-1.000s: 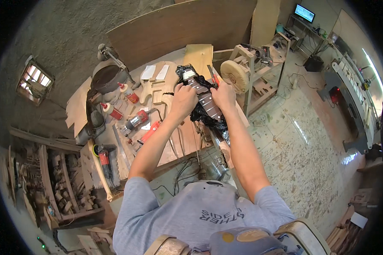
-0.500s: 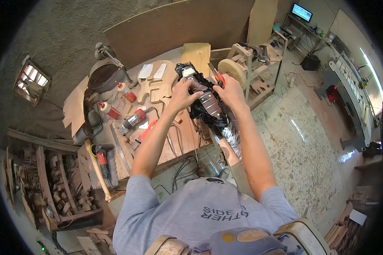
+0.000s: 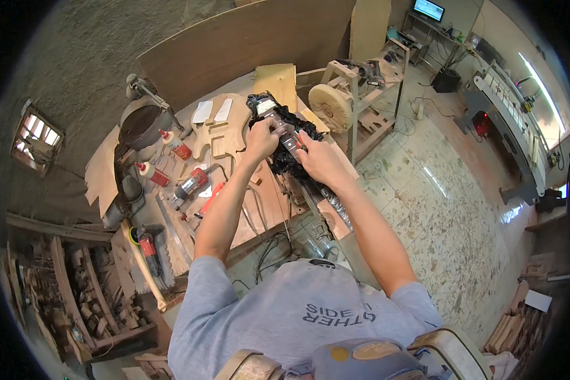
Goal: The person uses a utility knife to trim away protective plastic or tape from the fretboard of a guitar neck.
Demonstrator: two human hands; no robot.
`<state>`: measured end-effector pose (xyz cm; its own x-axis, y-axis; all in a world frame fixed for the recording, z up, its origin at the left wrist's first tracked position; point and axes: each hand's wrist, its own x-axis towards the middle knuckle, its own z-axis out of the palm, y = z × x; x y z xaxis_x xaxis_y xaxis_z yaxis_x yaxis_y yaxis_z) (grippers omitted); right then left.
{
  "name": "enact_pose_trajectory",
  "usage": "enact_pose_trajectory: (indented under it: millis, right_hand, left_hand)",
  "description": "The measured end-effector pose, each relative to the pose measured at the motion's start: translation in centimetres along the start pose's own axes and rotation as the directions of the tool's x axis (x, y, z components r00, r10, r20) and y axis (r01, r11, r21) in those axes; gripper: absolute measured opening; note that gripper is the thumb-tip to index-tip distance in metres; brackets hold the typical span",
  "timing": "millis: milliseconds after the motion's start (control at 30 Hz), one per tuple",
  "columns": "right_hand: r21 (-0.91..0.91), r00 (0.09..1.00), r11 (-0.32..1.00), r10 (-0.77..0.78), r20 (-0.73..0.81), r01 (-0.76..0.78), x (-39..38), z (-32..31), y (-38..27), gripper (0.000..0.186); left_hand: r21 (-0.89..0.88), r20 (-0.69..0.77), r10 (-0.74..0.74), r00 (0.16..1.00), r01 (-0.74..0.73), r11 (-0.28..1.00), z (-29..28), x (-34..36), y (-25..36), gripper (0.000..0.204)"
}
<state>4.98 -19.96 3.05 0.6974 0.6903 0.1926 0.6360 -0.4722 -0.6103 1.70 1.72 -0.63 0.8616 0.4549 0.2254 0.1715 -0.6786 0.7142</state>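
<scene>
On the bench a guitar neck [image 3: 289, 144] lies with its dark, fretted fingerboard up, rumpled black plastic [image 3: 291, 170] all round it. My left hand [image 3: 261, 138] rests closed on the fingerboard, thumb stretched toward the right; whatever its fingers pinch is hidden. Over the neck's right side, my right hand [image 3: 323, 161] is closed round a small red-handled tool [image 3: 302, 137]. The tool's kind and its working end cannot be made out. Just left of the neck lies a pale wooden guitar body [image 3: 218, 136] with cut-out pockets and two white papers on it.
Two red-and-white glue bottles [image 3: 175, 144], a red heat gun [image 3: 190, 183] and cords occupy the bench's left part. A round lamp [image 3: 142, 120] stands behind. At the bench's left edge sits a red-and-black grinder [image 3: 148, 244]. A wooden frame with a disc wheel [image 3: 330, 107] stands right.
My right hand has turned the red-handled tool inward, down over the fingerboard, closer to my left hand. The left hand's fingers have curled in. The whole view has shifted slightly.
</scene>
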Motion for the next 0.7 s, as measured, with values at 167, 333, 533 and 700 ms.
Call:
enact_pose_trajectory:
  millis: [167,333,533,700]
  right_hand:
    - [0.037,0.994,0.999,0.004,0.108,-0.008,-0.7,-2.5,-2.9,0.041]
    - [0.173,0.982,0.985,0.055,-0.182,-0.023,-0.5,-1.9,0.1,0.044]
    - [0.119,0.945,0.937,0.323,0.049,-0.327,-1.8,-5.9,5.2,0.060]
    - [0.155,0.959,0.948,0.267,0.099,-0.280,-2.6,-4.7,3.0,0.058]
  left_hand:
    - [-0.299,-0.028,-0.176,0.984,0.160,0.941,0.8,0.8,-3.3,0.020]
    - [-0.270,-0.043,-0.120,0.992,0.104,0.957,-0.2,-0.1,-1.9,0.024]
    - [0.001,-0.164,0.431,0.887,-0.436,0.900,-2.2,-7.8,2.5,0.050]
    - [0.116,0.003,0.627,0.779,-0.623,0.773,-0.7,-11.5,6.2,0.054]
